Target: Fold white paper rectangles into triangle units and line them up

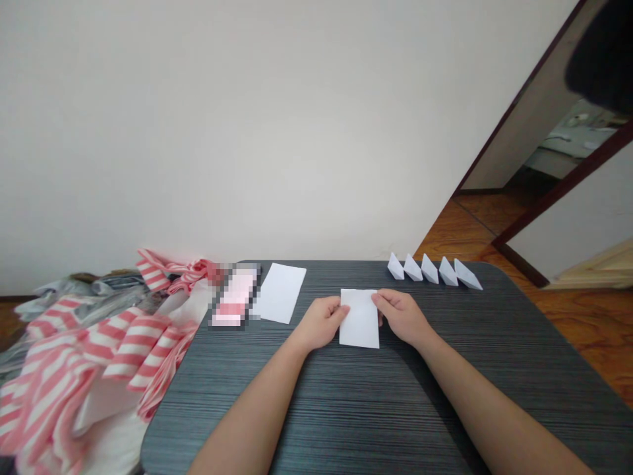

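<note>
A small white paper sheet (360, 323) lies on the dark grey table (346, 409), held at its upper corners by both hands. My left hand (322, 322) pinches its top left edge, fingers curled. My right hand (401, 315) pinches the top right edge in the same way. The sheet looks folded over, roughly rectangular, with its lower part flat on the table.
A row of several folded white paper triangles (435, 270) stands at the table's far right. A flat stack of white paper (281, 292) and a blurred pink item (235, 297) lie far left. Red-and-white striped bags (99, 356) pile beside the table's left edge. An open doorway (554, 185) is on the right.
</note>
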The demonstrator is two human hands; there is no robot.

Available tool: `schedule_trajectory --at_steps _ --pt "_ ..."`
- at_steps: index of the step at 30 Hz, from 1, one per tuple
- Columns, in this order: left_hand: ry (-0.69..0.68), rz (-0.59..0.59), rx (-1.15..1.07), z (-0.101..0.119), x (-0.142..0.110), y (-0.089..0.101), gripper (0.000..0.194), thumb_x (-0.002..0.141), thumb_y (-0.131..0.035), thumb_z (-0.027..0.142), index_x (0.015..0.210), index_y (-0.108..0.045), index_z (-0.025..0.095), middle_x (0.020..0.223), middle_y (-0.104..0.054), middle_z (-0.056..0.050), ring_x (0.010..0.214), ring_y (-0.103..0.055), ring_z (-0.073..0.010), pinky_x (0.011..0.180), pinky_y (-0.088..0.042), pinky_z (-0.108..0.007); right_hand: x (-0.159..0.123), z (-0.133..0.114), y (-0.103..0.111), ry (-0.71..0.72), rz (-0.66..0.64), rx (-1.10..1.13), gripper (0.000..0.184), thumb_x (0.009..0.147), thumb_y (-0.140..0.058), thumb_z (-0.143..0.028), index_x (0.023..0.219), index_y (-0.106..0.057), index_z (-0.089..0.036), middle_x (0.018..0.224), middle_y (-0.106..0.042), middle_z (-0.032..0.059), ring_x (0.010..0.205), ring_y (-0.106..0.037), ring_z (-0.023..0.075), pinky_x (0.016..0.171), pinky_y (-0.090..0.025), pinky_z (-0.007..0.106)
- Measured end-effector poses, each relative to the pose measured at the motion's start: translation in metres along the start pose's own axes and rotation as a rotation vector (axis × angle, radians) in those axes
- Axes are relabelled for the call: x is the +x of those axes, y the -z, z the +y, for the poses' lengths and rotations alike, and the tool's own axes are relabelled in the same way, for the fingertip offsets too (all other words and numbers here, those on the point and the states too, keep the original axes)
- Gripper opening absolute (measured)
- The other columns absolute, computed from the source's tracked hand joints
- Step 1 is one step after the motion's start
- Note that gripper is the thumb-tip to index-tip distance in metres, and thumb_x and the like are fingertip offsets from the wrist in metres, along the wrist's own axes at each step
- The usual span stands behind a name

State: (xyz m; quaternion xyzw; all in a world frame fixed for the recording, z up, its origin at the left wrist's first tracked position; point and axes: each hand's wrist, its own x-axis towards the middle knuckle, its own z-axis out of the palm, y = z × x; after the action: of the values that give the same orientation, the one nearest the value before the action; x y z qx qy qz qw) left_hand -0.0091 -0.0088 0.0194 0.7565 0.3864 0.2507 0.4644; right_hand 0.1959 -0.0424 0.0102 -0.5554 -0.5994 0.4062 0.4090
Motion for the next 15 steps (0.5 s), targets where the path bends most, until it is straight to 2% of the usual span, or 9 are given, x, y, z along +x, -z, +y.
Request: schedule_trajectory --at_steps 7,11,15 --pt "-0.002 -0.025 -0.055 0.0028 -0.0022 -0.0007 0.035 0.085 -0.041 0.038 0.068 -0.057 0.012 0.061 -0.052 0.0 0.056 -0.045 -0.0102 0.051 -0.03 -0.02 0.0001 0.0018 -0.0001 -0.024 0.023 0.039 0.033 0.087 -0.042 -0.043 0.074 -0.058 -0.017 0.054 -0.055 -0.0006 0.048 -0.052 0.0132 0.048 -0.039 0.024" --pt "0.014 -0.025 -0.121 0.002 -0.0014 -0.0008 0.034 0.085 -0.041 0.038 0.072 -0.059 0.012 0.064 -0.053 -0.001 0.057 -0.045 -0.0102 0.051 -0.032 -0.02 0.0003 0.0018 -0.0006 -0.032 0.023 0.058 0.032 0.087 -0.042 -0.042 0.076 -0.058 -0.017 0.054 -0.055 -0.0008 0.048 -0.052 0.0131 0.048 -0.04 0.024" --pt "0.047 0.024 -0.223 -0.0042 0.0023 -0.0022 0.034 0.085 -0.042 0.039 0.085 -0.061 0.011 0.072 -0.059 -0.003 0.06 -0.049 -0.0114 0.053 -0.035 -0.021 -0.0007 0.0005 -0.0027 -0.05 -0.093 0.137 0.026 0.086 -0.046 -0.04 0.08 -0.056 -0.017 0.06 -0.056 -0.0011 0.047 -0.053 0.0116 0.047 -0.041 0.023"
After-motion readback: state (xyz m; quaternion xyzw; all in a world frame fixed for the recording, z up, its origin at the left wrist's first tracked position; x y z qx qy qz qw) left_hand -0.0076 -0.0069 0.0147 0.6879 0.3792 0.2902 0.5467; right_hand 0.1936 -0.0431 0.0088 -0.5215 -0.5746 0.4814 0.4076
